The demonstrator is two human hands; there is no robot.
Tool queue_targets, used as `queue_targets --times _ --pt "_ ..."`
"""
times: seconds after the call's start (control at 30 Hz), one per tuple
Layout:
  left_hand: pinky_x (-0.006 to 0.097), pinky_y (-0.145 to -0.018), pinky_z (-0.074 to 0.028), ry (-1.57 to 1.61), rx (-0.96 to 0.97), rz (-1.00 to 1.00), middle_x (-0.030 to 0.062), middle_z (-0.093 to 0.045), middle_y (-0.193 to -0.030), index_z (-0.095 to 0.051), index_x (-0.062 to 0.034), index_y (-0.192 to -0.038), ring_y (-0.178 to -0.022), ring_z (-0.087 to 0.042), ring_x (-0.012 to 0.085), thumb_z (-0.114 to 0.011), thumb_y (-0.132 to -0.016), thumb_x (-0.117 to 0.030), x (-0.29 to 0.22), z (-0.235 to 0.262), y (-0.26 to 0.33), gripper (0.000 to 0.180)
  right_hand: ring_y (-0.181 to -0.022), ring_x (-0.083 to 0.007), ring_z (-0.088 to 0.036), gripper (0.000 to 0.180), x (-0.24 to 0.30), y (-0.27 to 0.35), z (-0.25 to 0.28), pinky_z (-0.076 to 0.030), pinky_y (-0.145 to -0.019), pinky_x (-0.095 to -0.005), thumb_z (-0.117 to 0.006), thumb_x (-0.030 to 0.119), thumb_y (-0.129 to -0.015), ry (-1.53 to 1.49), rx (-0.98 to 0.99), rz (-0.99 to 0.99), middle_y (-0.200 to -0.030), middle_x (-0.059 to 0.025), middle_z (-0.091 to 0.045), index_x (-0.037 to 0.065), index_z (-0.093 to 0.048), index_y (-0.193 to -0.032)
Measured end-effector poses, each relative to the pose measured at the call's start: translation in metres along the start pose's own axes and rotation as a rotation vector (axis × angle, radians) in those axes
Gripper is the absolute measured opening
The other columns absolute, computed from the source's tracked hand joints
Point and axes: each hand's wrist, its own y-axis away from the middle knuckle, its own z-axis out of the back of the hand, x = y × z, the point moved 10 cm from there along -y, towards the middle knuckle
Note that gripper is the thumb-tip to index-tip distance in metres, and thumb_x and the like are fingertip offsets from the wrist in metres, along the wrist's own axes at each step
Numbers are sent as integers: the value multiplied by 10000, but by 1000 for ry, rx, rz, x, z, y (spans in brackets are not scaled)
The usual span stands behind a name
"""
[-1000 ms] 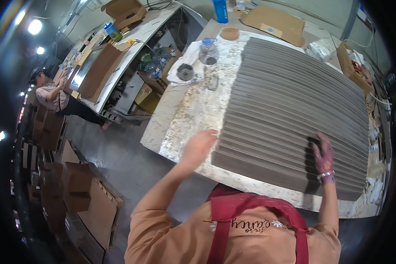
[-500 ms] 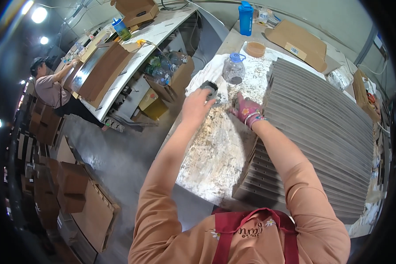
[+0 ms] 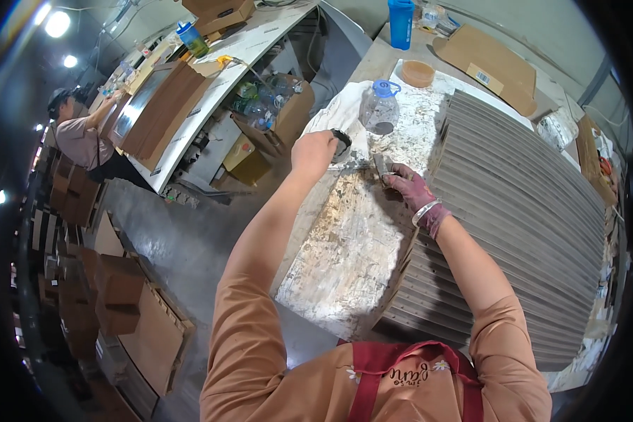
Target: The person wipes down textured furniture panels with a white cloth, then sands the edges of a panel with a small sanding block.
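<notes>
My left hand [image 3: 314, 152] is bare and closed at the near side of a small dark-rimmed cup [image 3: 342, 145], its fingers gripping the rim. The cup stands by a crumpled white cloth [image 3: 334, 112]. In a stained pink glove, my right hand [image 3: 411, 187] pinches a thin, flat, greyish strip [image 3: 382, 167], held tilted just above the work surface. What the strip is made of I cannot make out. To the right lies a wide stack of long grey-brown ribbed strips [image 3: 513, 211]. A clear plastic jug with a blue cap [image 3: 380, 109] stands beyond both hands.
The white work table [image 3: 344, 267] is smeared with brown residue. At its far end are a round tan lid or dish [image 3: 418, 73], a blue bottle [image 3: 400, 24] and flattened cardboard [image 3: 489, 67]. Another person [image 3: 84, 130] works at the left bench; cardboard boxes [image 3: 119, 281] sit on the floor.
My right hand has lifted slightly toward me, and the flat strip now shows between its fingers. My left hand has closed at the cup's rim from a looser, spread grip.
</notes>
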Motion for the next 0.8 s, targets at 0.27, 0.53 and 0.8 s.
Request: queue_targets --times 0.27,0.53,0.8 --pt "268 -541 -449 731 111 367 98 -664 -674 -650 13 -850 -558 -586 143 -591 -898 -169 66 -23 -4 197 -630 -165 -605 254 -12 -2 -44 -490 -530 -290 -586 274 -936 -561 24 -338 -822 -61 -641 53 -609 -1059" --pt "220 -523 -402 1252 55 658 28 -623 -718 -594 -68 -857 -593 -544 94 -592 -935 -195 104 -18 18 149 -604 -222 -497 170 6 -24 -87 -434 -489 -352 -487 207 -984 -809 183 -268 -744 -91 -508 43 -533 -991" --pt "232 -564 -400 1578 115 745 13 -580 -705 -555 -83 -887 -617 -522 111 -563 -947 -163 89 -37 48 100 -834 -293 -670 353 0 -24 -100 -571 -641 -381 -419 234 -1017 -912 115 -325 -1037 -197 -656 6 -509 -1271"
